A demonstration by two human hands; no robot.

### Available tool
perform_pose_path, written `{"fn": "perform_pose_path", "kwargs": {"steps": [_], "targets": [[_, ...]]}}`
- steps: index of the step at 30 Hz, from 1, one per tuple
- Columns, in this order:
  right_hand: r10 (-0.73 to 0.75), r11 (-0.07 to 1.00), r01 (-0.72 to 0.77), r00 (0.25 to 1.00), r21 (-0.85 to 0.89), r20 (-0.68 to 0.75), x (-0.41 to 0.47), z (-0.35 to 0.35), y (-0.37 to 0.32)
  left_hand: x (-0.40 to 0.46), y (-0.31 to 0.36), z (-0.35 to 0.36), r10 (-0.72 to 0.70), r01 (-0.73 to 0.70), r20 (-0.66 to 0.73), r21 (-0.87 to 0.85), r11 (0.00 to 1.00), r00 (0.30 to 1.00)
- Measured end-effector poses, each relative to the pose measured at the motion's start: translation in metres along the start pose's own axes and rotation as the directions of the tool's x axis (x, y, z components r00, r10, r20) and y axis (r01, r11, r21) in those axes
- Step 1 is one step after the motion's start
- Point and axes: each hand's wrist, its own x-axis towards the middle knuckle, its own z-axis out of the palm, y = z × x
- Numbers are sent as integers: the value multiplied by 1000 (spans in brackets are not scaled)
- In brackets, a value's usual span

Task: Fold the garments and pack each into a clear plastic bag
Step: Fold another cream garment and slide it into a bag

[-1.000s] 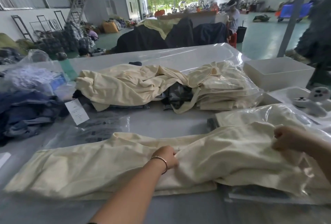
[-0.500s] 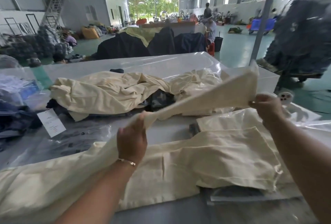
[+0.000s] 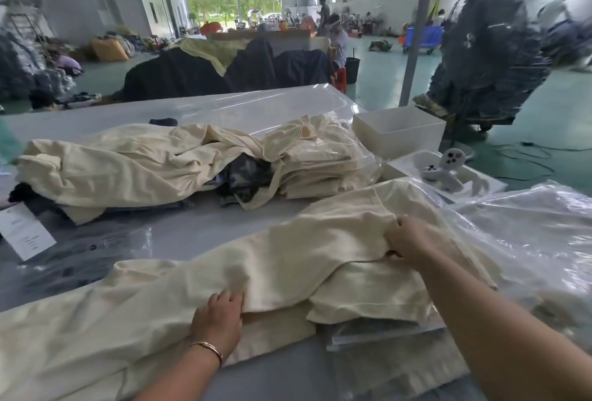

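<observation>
Warehouse bench (image 3: 192,234), grey, w/ clear film over it. At 9 o'clock, a cream garment heap (image 3: 128,173); at 12, packed cream garments in a clear bag (image 3: 323,167). At 1–2 o'clock a white box (image 3: 397,131), contents can't tell. Cream garment (image 3: 256,272) lies across the near bench, 7 to 2 o'clock. Left hand (image 3: 217,320) grip: fingers curled under a fold edge. Right hand (image 3: 413,237) pinches fabric, at the garment's 2 o'clock end.

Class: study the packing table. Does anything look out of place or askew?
Yes. A dark camouflage garment pokes out from the heap of cream garments, the only odd colour there. The cream garment under both hands lies rumpled, not squared.
</observation>
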Motion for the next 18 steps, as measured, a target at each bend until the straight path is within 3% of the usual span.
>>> {"fn": "perform_pose_path", "kwargs": {"steps": [2, 4, 6, 9, 12, 15, 18], "targets": [[-18, 950, 32, 999, 309, -47, -2, -6, -6, 0, -5, -5, 29, -32, -56, -67, 997, 998], [-1, 889, 75, 987, 452, -162, -4, -23, -10, 0, -15, -11, 55, -72, -112, -157, 985, 992], [-13, 916, 105, 973, 387, -232, -13, -38, -6, 0, -27, -14, 32, -64, -142, -233, 970, 989], [-54, 998, 61, 981, 34, -188, -42, -51, 14, -5, -37, -1, 83, -128, -171, -273, 954, 982], [24, 919, -74, 991, -387, -132, -66, -50, 35, -17, -36, 19, 98, -86, 83, -138, 987, 992], [16, 916, -71, 990, -394, -141, -75, -50, 42, -18, -37, 22, 88, -72, 118, -132, 989, 989], [51, 974, -75, 992, -215, -116, -77, -57, 43, -20, -45, 18, 31, -18, 55, -226, 974, 998]]}}
